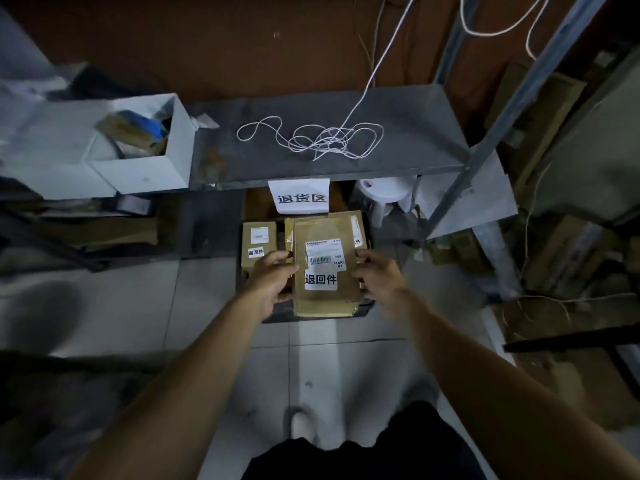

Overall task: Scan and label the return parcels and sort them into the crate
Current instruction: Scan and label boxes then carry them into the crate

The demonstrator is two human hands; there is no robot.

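A flat brown cardboard parcel (323, 299) with a barcode sticker and a white label in black characters hangs over a dark crate (277, 317) on the floor. My left hand (273, 278) grips its left edge and my right hand (377, 275) grips its right edge. Inside the crate a smaller labelled parcel (258, 245) lies at the left. Another labelled parcel (358, 225) lies behind the held one, mostly hidden by it.
A grey metal shelf (398, 112) with a tangle of white cord (311, 138) juts out above the crate, a paper sign (299, 197) hanging from its edge. An open white box (145, 168) sits at the left. A white stool (384, 195) and shelving with cartons stand at the right.
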